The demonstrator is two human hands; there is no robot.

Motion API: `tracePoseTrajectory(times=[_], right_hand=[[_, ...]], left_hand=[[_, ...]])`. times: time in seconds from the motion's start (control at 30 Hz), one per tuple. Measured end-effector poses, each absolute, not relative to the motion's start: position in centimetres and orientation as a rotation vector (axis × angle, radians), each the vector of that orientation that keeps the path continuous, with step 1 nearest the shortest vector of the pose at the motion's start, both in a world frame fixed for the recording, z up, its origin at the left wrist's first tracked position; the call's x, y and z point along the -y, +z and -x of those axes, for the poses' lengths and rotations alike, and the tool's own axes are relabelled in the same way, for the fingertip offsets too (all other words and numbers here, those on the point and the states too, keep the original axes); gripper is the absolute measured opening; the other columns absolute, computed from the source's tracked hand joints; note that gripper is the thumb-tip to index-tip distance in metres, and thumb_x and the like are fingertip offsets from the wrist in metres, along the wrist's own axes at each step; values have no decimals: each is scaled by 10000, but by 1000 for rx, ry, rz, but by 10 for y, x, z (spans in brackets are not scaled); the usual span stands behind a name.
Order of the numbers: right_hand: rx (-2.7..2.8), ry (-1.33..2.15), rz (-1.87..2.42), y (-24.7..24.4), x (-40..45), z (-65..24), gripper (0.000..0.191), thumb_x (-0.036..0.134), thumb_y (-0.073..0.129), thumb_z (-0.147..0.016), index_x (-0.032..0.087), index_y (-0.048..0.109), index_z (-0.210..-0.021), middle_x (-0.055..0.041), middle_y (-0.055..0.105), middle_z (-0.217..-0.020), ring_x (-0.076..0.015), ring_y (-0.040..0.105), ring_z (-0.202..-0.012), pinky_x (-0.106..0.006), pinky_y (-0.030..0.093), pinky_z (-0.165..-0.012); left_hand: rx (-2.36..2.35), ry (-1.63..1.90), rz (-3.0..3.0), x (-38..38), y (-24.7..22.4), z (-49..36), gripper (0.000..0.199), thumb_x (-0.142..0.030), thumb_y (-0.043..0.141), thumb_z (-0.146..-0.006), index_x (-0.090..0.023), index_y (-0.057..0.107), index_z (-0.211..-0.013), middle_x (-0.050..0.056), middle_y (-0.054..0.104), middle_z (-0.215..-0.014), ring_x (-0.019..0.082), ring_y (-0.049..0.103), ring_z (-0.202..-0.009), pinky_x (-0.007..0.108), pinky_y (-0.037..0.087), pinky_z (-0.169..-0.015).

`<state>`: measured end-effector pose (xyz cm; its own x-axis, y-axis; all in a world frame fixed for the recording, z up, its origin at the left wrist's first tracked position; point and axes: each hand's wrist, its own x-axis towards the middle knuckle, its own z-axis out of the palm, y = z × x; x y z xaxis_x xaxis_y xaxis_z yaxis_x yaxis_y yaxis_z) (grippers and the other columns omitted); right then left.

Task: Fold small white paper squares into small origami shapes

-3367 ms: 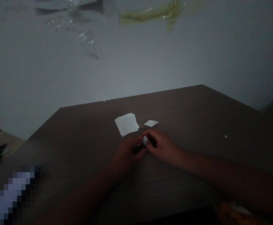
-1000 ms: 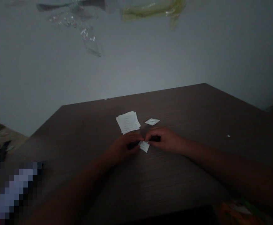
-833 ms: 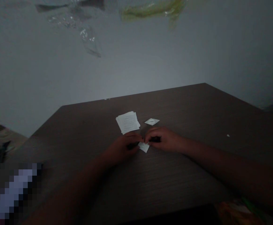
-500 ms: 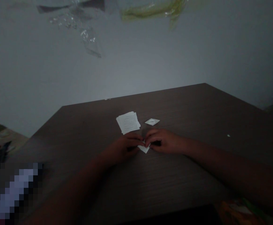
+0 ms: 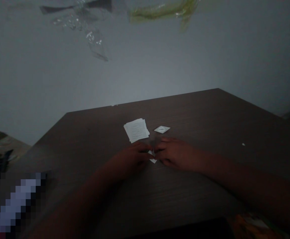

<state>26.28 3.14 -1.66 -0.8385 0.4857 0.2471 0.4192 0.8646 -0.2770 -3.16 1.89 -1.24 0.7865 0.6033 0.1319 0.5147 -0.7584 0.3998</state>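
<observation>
Fingers (image 5: 145, 150) L & R, small white paper (image 5: 153, 161) btwn them.

A stack of small printed paper slips (image 5: 136, 130) lies on a dark wood-grain table (image 5: 197, 116). Just right of the stack sits a diamond-shaped folded paper (image 5: 162, 129). Just below the stack, the left hand (image 5: 131, 159) and the right hand (image 5: 176, 154) meet, their fingers closed on a small folded white paper (image 5: 153, 161) that shows between them. A tiny white speck (image 5: 243, 144) lies on the table well right of the stack. Far beyond the stack, clear plastic film (image 5: 95, 43) and a yellow-green strip (image 5: 163, 11) show against a grey wall (image 5: 145, 66).
</observation>
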Motion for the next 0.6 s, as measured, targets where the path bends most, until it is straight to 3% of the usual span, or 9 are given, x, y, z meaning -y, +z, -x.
tracePoseTrajectory(times=[0.1, 0.2, 0.3, 0.4, 0.6], right_hand=[[2824, 106, 804, -11, -18, -258, 139, 151, 870, -1102, 232, 957, -1173, -137, 925, -1215, -388, 814, -1217, -534, 677, -1100], [2891, 19, 845, -10, -10, -253, 137, 138, 825, -1148, 209, 940, -1124, -118, 915, -1175, -349, 816, -1220, -484, 674, -1118], [2856, 168, 901, -13, -9, -249, 183, 86, 785, -1153, 183, 937, -1184, -116, 904, -1183, -282, 825, -1156, -409, 670, -1110], [2770, 326, 918, -19, -16, -249, 219, 73, 756, -1141, 180, 926, -1231, -115, 888, -1210, -273, 824, -1173, -403, 674, -1101], [2637, 420, 907, -35, -30, -254, 145, 123, 750, -1139, 200, 874, -1128, -103, 850, -1222, -255, 807, -1111, -397, 672, -1039]], left_hand=[[-914, 241, -2757, -10, -6, 24, 384, -60, 774, -1100, -267, 927, -1384, 114, 872, -1563, 361, 828, -1445, 578, 677, -1294], [-1026, 172, -2799, -3, -5, 15, 262, -136, 770, -1168, -233, 912, -1366, 121, 878, -1514, 357, 828, -1415, 580, 675, -1300], [-1112, 174, -2761, 1, -10, 9, 220, -171, 785, -1176, -232, 902, -1353, 111, 880, -1462, 340, 834, -1373, 536, 701, -1251], [-1151, 269, -2721, 1, -15, 7, 237, -141, 785, -1152, -240, 891, -1340, 85, 880, -1437, 315, 824, -1373, 501, 684, -1269], [-1193, 317, -2716, 0, -13, 6, 244, -74, 743, -1103, -214, 895, -1233, 99, 891, -1401, 321, 815, -1394, 479, 675, -1287]])
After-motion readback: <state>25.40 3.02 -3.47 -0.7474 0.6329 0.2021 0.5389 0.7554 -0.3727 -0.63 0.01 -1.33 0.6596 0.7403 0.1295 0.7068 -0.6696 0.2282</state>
